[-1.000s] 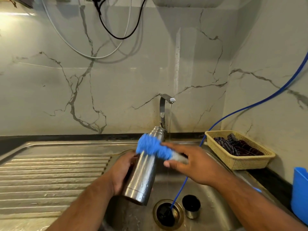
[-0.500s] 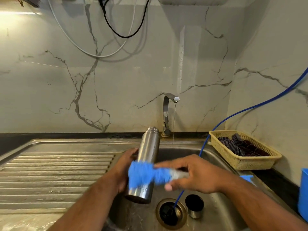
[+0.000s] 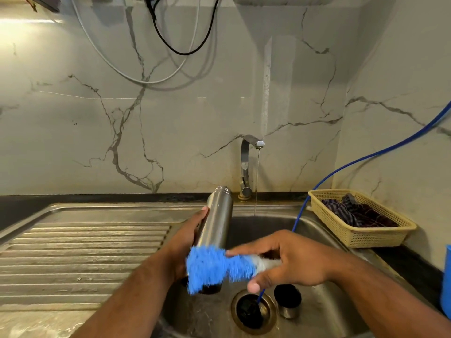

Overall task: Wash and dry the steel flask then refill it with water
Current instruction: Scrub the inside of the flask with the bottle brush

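The steel flask [image 3: 217, 220] is held over the sink basin [image 3: 324, 242], just left of the tap [image 3: 246, 164] and nearer the camera. It is close to upright, and its open threaded neck leans towards the tap base. The left hand [image 3: 188, 242] grips the flask round the middle, with the thumb laid along the near side and the fingers curled out of sight behind it.

The right hand [image 3: 292, 262], in front of the tap, pinches the pale handle of a blue bottle brush [image 3: 210, 267] between thumb and fingers. The bristles are motion-blurred. They lie across the flask's lower body and hide most of its base.

A thin stream of water falls from the tap spout just right of the flask and does not touch it. Straight out from the tap towards the camera, the drain [image 3: 251, 311] sits in the basin floor. A small steel cap [image 3: 288, 301] with a dark inside stands just beside the drain, on its right.

A blue hose [image 3: 341, 167] comes in from the tap's right, and its end drops into the drain. Farther right of the tap is a yellow basket [image 3: 366, 237] holding dark cloths [image 3: 353, 213]. A blue container [image 3: 446, 276] shows at the frame edge beyond the basket.

Left of the tap stretches the ridged draining board [image 3: 85, 252]. Above the tap and to its left, a black cable [image 3: 185, 52] and a white cable [image 3: 117, 69] loop down the marble wall [image 3: 73, 142].
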Available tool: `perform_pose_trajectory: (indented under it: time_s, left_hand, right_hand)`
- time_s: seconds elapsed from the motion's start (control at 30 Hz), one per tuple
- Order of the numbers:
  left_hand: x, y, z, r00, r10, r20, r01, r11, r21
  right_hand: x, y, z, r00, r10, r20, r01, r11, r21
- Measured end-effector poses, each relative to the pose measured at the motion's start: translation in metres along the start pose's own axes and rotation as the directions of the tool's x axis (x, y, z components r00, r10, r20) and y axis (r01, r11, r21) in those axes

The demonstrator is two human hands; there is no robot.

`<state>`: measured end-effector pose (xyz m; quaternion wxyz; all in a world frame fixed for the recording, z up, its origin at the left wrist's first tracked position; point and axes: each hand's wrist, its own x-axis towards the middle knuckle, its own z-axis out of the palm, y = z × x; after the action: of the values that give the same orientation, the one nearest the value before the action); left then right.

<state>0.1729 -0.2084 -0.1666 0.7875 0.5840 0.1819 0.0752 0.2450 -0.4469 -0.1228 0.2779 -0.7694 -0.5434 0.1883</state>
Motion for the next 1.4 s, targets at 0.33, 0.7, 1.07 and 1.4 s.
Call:
perform_pose_trajectory:
  time_s: [0.33, 0.7, 1.07, 1.4]
  left_hand:
    - [0.0, 0.0, -0.004, 0.999, -0.05, -0.014, 0.05, 0.999, 0.01]
    - [-0.008, 0.001, 0.005, 0.993, -0.034, 0.11, 0.019, 0.991, 0.133]
    - [-0.014, 0.002, 0.012, 0.994, 0.004, 0.109, -0.023, 0.985, 0.173]
    - [-0.017, 0.004, 0.013, 0.997, 0.016, 0.075, -0.031, 0.977, 0.211]
  right_hand:
    - [0.008, 0.007, 0.002, 0.963, 0.056, -0.265, -0.078, 0.994, -0.072]
    - [0.009, 0.015, -0.005, 0.794, 0.07, -0.604, -0.093, 0.996, -0.008]
    - [0.001, 0.013, -0.006, 0.912, 0.041, -0.409, -0.085, 0.992, -0.091]
    - [0.007, 0.023, -0.007, 0.878, 0.006, -0.479, -0.093, 0.983, -0.158]
